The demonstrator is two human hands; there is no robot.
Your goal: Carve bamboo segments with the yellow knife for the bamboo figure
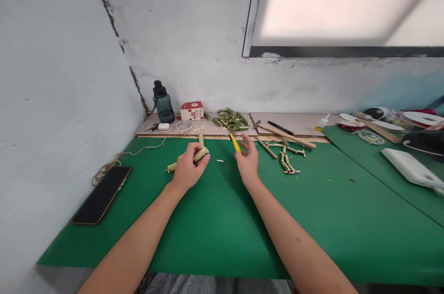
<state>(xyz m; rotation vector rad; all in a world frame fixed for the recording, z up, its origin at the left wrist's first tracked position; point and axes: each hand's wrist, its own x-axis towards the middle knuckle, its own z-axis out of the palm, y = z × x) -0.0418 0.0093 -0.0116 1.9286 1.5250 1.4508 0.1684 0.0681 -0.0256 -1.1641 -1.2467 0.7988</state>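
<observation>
My left hand (190, 166) is closed around a short green bamboo tube (201, 153), its open end facing right. More bamboo shows beside that hand: an upright piece (201, 140) just behind it and another piece (171, 167) to its left. Whether these are joined to the held tube is hidden by my fingers. My right hand (248, 159) has its fingers apart, with the thumb at the near end of a slim yellow-handled tool (236, 143). That tool points away toward the back board; its tip is too small to make out. A little pale stick (220, 160) lies between my hands.
Right of my hand lies a jointed bamboo figure (286, 157), beside a wooden-handled hammer (287, 134). Cut bamboo tubes (232, 120) are heaped at the back. A bottle (163, 104), red-and-white box (192, 111) and glue bottle (321, 123) line the wall. A phone (102, 196) lies left.
</observation>
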